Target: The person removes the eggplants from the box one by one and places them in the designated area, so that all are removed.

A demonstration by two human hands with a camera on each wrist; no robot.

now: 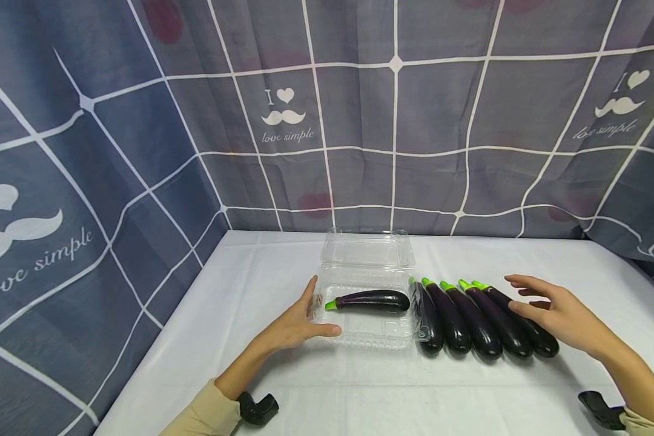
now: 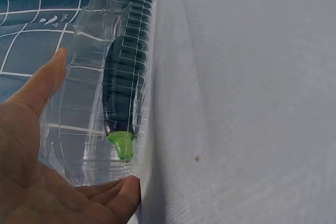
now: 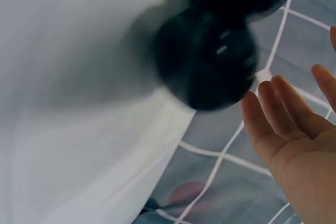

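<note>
A clear plastic clamshell box [image 1: 367, 336] lies with its lid [image 1: 367, 249] raised at the back. One dark eggplant [image 1: 373, 300] with a green stem end rests inside, crosswise. My left hand [image 1: 297, 324] is at the box's left end, its fingers spread and straight; the left wrist view has the box [image 2: 76, 98] between its digits. To the right of the box, several eggplants [image 1: 476, 327] lie side by side, stems away from me. My right hand [image 1: 558, 315] reaches over the rightmost eggplant [image 1: 545, 346], fingers loosely extended, holding nothing.
A white cloth [image 1: 360, 393] covers the table. Grey-blue checked curtains [image 1: 354, 121] hang behind it and at both sides. A clear side flap [image 1: 421, 309] of the box overlaps the leftmost eggplant of the row. Black bands [image 1: 258, 409] sit at my wrists.
</note>
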